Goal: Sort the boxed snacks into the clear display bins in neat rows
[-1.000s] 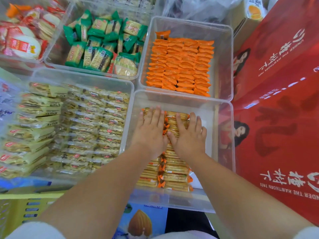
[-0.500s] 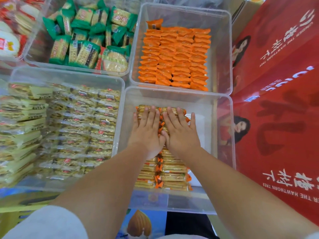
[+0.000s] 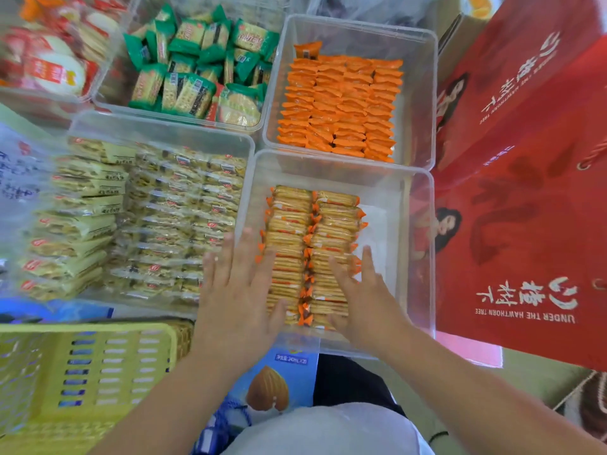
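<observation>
The near right clear plastic bin [image 3: 423,257] held golden cracker packets [image 3: 295,224] with orange crimped ends. They lay flat in two tidy rows running from its near wall towards its far wall, filling its left and middle. A bare strip of floor showed along the right wall.

The left hand [image 3: 238,300] was released, fingers straight and spread, holding nothing. Its thumb lay against the near end of the left row while the other fingers reached over the bin's left wall; whether they touched that wall could not be told. The right hand [image 3: 361,300] was likewise flat and slack, fingers straight on the near part of the right row, gripping nothing.

Just beyond that bin's far rim, a second clear bin [image 3: 430,93] carried bright orange packets [image 3: 341,103] in rows. Just beside on the left stood a clear bin of pale yellow packets [image 3: 147,218], and beyond it one of green-wrapped crackers [image 3: 197,70]. Red and white packets [image 3: 49,60] sat at the far left. Large red cardboard boxes [image 3: 525,192] stood at the right. A yellow slotted plastic basket [image 3: 82,372] lay at the near left, beside a blue carton with an almond picture [image 3: 272,389].
</observation>
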### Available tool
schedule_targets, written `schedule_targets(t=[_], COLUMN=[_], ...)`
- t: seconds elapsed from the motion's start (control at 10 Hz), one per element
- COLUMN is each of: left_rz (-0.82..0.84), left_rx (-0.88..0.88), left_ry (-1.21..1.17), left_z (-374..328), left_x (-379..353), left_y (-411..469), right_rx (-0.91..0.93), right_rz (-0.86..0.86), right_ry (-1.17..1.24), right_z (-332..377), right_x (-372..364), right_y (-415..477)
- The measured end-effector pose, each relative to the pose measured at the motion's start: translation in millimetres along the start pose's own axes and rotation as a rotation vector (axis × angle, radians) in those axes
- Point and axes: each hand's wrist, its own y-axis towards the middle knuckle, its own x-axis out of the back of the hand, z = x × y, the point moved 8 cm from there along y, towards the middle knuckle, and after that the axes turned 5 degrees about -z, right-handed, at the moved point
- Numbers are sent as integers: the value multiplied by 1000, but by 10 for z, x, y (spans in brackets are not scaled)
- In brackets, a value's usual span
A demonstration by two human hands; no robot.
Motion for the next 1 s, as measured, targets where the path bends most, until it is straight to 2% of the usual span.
schedule_targets(t=[0.1,0.2,0.5,0.6,0.7,0.8,0.9,1.0], left_rz=[91,136,151,172,201,222,178,103], left_rx=[134,196,236,225,193,145,61,2], left_ry=[-19,-61,-25,-33,-33,-18,-52,-158], left_z=[118,103,59,58,64,80,122,234], left_x=[-123,-271,-368,-339,-271,-155,63,374], left_y=[-385,-548,-555,-550,-559,-609,-754,-999], right_rx=[-61,-24,-45,-53,-107,-125,-90,-36], right_rz=[74,151,168,141,123,132,129,67], right_ry=[130,285,280,-4,-173,-27,246,341], right_z=[-30,35,98,74,88,194,300,359], right_x=[-28,-96,-190,-127,-57,-101,-105,35], right_y=[-68,-5,116,105,133,156,64,-126])
